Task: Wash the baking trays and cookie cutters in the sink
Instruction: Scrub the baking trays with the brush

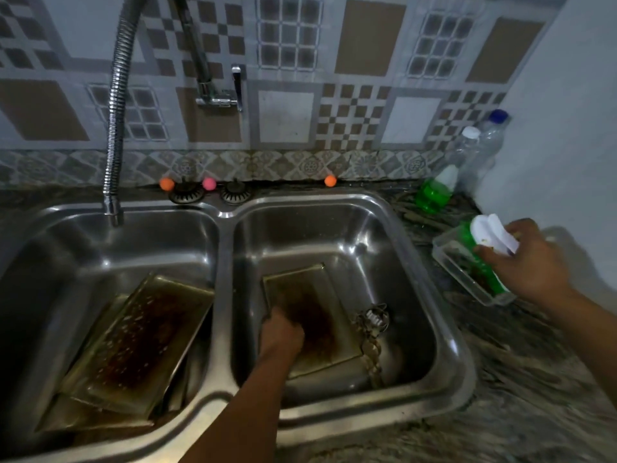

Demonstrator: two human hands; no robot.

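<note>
While the left hand presses curled fingers on a tray, the right hand grips a green bottle, label unreadable.

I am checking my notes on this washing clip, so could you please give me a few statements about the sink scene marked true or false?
1. The left hand rests on a baking tray in the right basin. True.
2. The right hand holds an orange bottle. False: it grips a green bottle with a white cap, over a clear container on the counter.
3. Stained trays are stacked in the left basin. True.
4. The flexible faucet hose hangs over the right basin. False: its spout ends above the left basin.
5. Metal cookie cutters lie beside the tray in the right basin. True.
</note>
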